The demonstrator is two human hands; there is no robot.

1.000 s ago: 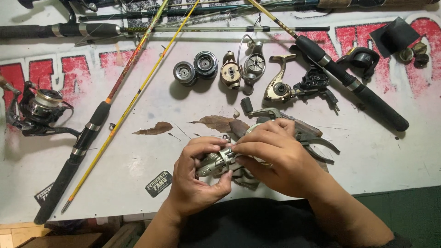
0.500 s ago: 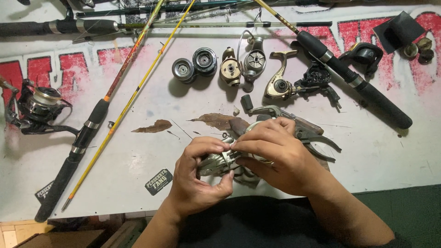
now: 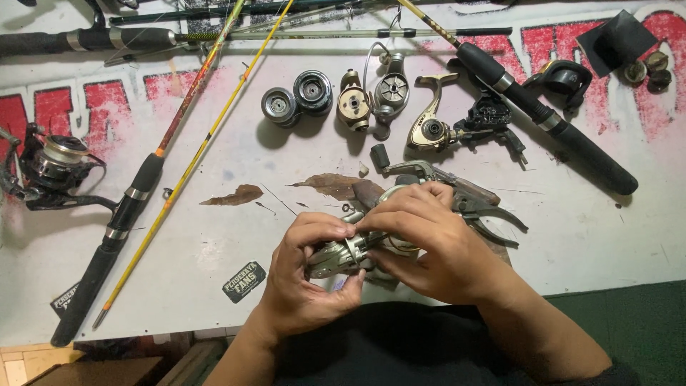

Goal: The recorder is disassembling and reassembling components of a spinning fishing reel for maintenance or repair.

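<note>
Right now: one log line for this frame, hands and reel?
left hand: grips silver reel body | right hand: fingers on reel top | pliers: on table behind | loose spools: untouched

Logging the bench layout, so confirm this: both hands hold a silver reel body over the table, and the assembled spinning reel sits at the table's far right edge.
Not quite. The assembled spinning reel sits at the table's far left edge, as the head view shows. The rest holds: the left hand and right hand both hold the silver reel body over the table.
</note>
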